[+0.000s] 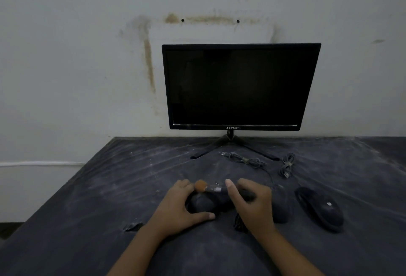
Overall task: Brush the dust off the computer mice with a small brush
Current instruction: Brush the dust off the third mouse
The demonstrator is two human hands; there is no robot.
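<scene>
My left hand (175, 205) grips a black computer mouse (203, 204) on the dusty dark table, thumb at its near side and fingers over its far side. My right hand (252, 203) holds a small brush (211, 187) by its dark handle. The brush lies nearly level, and its orange bristle tip (200, 185) sits at the far edge of the held mouse. A second black mouse (282, 208) lies just right of my right hand, partly hidden by it. A third black mouse (323, 208) rests further right.
A black monitor (239, 86) on a V-shaped stand sits at the table's back against a stained wall. Two bundled mouse cables (246, 160) (287, 164) lie in front of the stand. The table's left edge (72, 179) runs diagonally. A small dark scrap (133, 226) lies near my left forearm.
</scene>
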